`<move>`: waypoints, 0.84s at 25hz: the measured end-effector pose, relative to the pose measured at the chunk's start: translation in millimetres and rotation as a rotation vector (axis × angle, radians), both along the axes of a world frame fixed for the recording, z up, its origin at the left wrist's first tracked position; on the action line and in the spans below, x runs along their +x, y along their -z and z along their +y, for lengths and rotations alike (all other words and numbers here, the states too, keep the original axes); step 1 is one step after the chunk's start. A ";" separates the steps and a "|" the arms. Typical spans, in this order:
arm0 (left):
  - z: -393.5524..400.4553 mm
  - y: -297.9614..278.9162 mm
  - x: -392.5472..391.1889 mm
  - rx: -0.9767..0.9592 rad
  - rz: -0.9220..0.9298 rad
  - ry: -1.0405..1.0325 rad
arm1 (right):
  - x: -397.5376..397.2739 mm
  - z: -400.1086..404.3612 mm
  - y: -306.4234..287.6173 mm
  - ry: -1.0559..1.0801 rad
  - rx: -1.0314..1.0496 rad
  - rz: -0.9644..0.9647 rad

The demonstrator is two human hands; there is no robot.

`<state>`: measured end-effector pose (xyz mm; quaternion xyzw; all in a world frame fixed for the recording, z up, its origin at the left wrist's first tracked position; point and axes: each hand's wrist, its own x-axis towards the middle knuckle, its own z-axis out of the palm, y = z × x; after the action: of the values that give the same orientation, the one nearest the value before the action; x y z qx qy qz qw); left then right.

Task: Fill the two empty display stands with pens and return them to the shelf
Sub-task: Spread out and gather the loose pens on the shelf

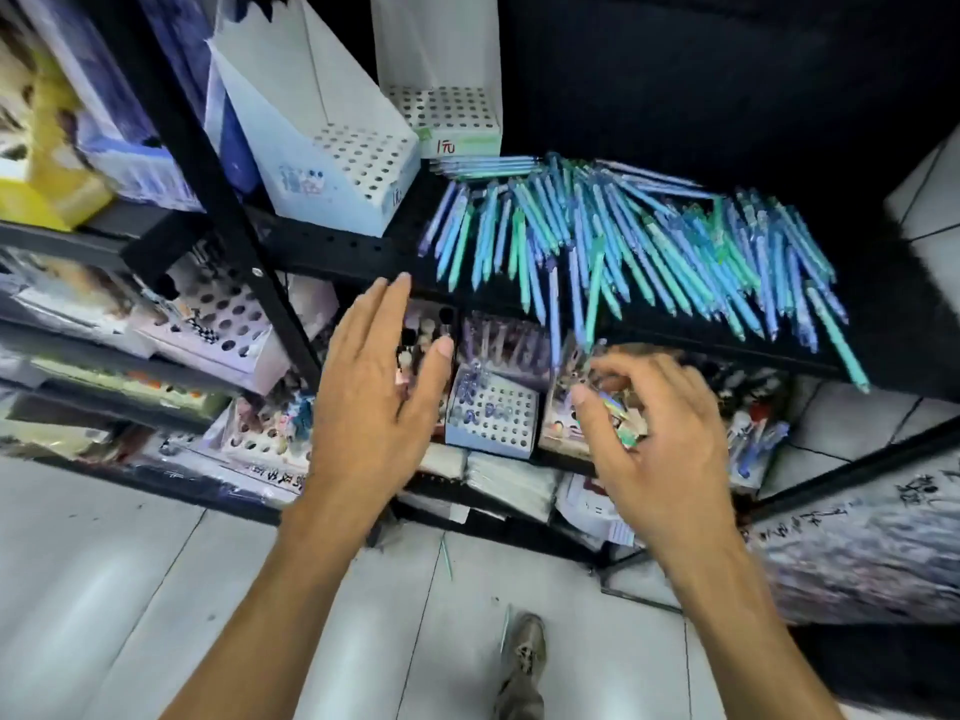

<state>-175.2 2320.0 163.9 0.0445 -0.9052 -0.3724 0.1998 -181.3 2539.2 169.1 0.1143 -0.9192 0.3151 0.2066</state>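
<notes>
Reaching toward pens (623,241) heaped on shelf (363,252) beside two empty stands (332,163); left hand (374,387) spread, right hand (660,433) curled, contents unclear. Risking overhanging pens rolling floorward if brushed.

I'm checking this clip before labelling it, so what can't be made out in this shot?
- Head view: whether the right hand holds anything; its curled fingers are motion-blurred.
- Contents of the lower shelf: partly hidden behind both hands, blurred.
- Price label on the rear display stand: too small to read surely.
- Left-edge boxes: blurred.
</notes>
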 end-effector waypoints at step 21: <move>0.9 417.6 114.3 -0.024 -0.902 -0.030 | 158.0 3.7 421.6 0.170 0.283 -1.035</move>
<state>-60.9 2320.9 -253.6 0.2130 -0.9052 -0.3026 -0.2089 -23.4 2542.9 -252.5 -0.1036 -0.9404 0.1855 -0.2656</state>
